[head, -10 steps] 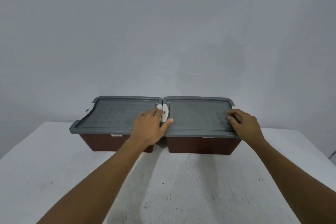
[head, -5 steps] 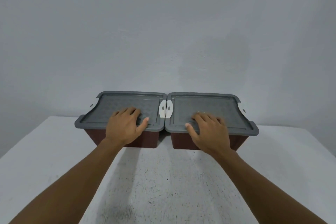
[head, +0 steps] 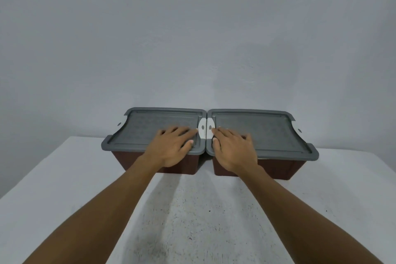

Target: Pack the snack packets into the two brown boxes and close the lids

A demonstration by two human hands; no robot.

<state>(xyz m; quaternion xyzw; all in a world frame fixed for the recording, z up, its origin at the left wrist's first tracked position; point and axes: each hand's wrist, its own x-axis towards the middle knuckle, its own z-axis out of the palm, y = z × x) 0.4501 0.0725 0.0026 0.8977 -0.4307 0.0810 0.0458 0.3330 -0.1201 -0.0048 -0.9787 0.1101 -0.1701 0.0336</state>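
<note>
Left box [head: 186, 167]: brown, on the table [head: 192, 221] toward 11 o'clock from the person, just beside its twin.
Right box [head: 278, 169]: brown, toward 1 o'clock; the two stand side by side along the table's far edge.
Left lid [head: 147, 122]: grey, lying flat and level on the left box, covering it fully.
Right lid [head: 263, 130]: grey, likewise seated flat on the right box.
Contents: hidden under the lids; cannot tell what is inside.
Left latch [head: 201, 128]: white tab at the left lid's 3 o'clock edge.
Right latch [head: 210, 128]: white tab at the right lid's 9 o'clock edge, touching the left latch at the seam.
Left hand [head: 171, 148]: palm down on the left lid at its 4 o'clock part, fingers straight and slightly spread, holding nothing; the fingertips reach toward the left latch.
Right hand [head: 233, 150]: palm down on the right lid at its 8 o'clock part, fingers straight and fanned, holding nothing; the index tip lies just beside the right latch.
Forearms: bare, coming in from 7 and 5 o'clock.
Wall [head: 192, 38]: plain grey-white, behind the boxes at 12 o'clock.
</note>
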